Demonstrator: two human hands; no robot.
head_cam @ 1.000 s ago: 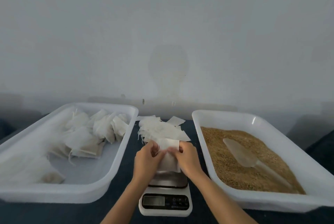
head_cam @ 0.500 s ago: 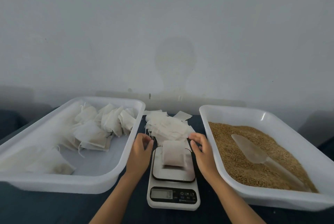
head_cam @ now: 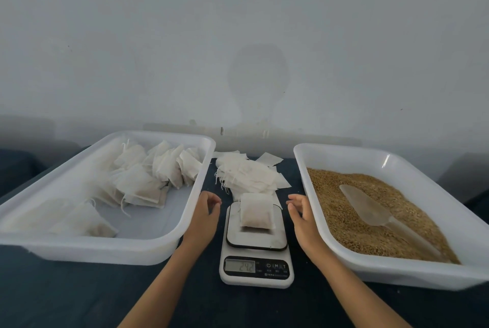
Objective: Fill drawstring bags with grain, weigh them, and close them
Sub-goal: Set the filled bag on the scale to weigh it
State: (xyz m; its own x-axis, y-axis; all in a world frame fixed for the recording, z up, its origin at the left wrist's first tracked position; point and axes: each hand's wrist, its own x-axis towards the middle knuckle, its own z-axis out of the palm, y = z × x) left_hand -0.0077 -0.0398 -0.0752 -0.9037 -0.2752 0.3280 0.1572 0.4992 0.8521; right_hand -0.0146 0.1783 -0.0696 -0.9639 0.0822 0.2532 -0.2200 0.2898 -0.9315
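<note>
A filled bag (head_cam: 256, 210) lies on the plate of a small scale (head_cam: 256, 245) at the middle of the dark counter (head_cam: 66, 296). The left hand (head_cam: 205, 218) and right hand (head_cam: 301, 215) hover on either side of it, fingers loosely curled, touching nothing. Behind the scale lies a heap of empty bags (head_cam: 244, 175). Toward the counter's left edge a white tray (head_cam: 105, 248) holds filled bags (head_cam: 148, 177); toward the right edge another tray (head_cam: 397, 272) holds grain (head_cam: 341, 219) with a clear scoop (head_cam: 370, 211) lying on it.
</note>
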